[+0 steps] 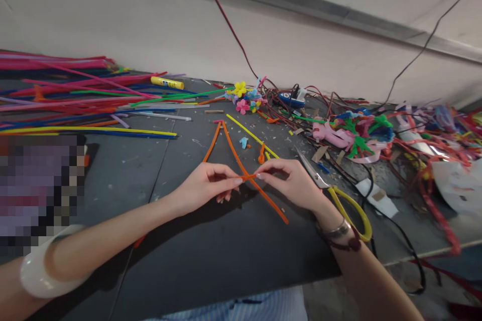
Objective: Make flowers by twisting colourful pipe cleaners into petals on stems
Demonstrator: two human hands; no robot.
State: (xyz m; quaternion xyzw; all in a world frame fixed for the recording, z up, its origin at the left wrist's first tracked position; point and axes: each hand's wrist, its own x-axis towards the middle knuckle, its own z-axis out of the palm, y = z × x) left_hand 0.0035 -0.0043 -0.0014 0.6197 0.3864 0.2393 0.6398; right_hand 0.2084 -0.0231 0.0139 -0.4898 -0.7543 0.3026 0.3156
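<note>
Pinching an orange pipe cleaner: left hand, right hand (yellow-handled scissors alongside).

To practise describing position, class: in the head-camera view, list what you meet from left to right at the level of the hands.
white bangle → left hand → orange pipe cleaner → right hand → yellow scissor handles
</note>
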